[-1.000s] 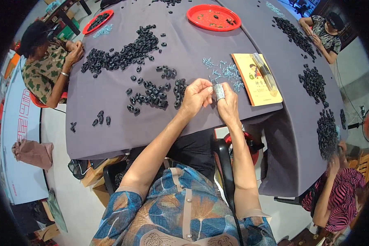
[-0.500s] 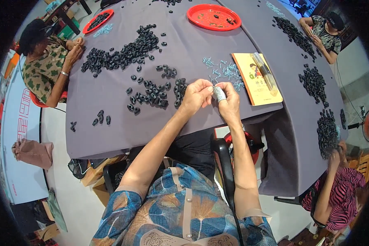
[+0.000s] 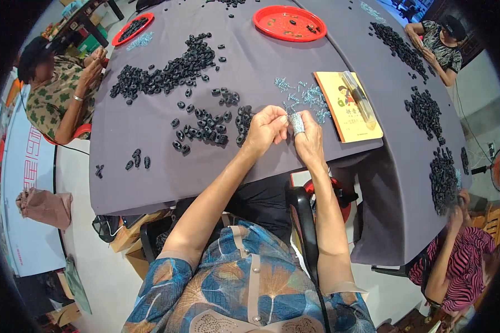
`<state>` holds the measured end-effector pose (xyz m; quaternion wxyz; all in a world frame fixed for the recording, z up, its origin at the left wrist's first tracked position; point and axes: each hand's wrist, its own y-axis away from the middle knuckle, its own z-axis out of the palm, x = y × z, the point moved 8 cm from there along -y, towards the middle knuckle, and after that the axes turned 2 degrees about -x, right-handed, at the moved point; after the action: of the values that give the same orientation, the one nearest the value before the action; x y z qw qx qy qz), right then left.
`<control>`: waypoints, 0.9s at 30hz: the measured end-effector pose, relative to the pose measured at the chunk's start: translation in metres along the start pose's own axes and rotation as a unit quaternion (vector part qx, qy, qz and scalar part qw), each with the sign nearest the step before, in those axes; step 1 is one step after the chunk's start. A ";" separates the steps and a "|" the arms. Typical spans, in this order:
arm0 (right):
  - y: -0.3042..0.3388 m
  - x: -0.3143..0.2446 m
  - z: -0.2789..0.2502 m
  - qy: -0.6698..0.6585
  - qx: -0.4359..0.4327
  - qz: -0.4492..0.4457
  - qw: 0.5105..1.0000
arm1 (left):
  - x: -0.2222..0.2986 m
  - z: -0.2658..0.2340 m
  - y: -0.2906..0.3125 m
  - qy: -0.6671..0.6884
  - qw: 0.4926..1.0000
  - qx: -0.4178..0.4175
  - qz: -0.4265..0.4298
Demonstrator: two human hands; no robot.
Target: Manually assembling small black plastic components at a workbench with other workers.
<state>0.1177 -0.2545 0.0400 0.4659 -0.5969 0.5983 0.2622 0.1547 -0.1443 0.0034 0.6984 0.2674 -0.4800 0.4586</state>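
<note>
Head view: hands (image 3: 263, 132) close together beside black pieces (image 3: 243, 119)

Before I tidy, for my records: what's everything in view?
Black parts: uncountable, black, across cloth and trays
Small bits: many, pale blue, clustered on cloth
Trays: two, red, far side
Book: one, yellow, right of centre
Slim object: one, dark and clear, on book
Cloth: count unclear, grey, under black parts
Bag: one, brownish-pink, far left
Co-workers: three, patterned tops, around cloth
Left hand: one, bare, centre
Right hand: one, silvery finger wrap, centre

Parts (image 3: 242, 120) left of book (image 3: 341, 115), tray (image 3: 289, 38) behind both
</note>
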 end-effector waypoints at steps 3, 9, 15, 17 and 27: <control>0.000 -0.001 -0.002 0.010 0.013 -0.021 1.000 | 0.000 0.000 0.000 0.001 1.000 0.011 0.009; 0.001 -0.007 -0.002 -0.031 -0.004 -0.019 0.999 | 0.000 -0.003 0.000 0.000 1.000 0.019 0.007; 0.002 -0.008 -0.007 -0.039 0.009 -0.030 0.999 | -0.001 0.000 0.000 -0.003 1.000 0.009 -0.008; 0.001 -0.006 -0.005 -0.047 0.009 -0.023 0.999 | 0.000 -0.001 0.001 -0.006 1.000 0.011 -0.008; -0.001 0.007 -0.006 -0.069 0.012 0.005 0.998 | 0.002 0.003 0.002 -0.040 0.999 -0.002 0.006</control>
<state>0.1177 -0.2632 0.0369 0.5117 -0.5691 0.5705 0.2980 0.1522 -0.1454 0.0067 0.6764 0.2810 -0.5101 0.4510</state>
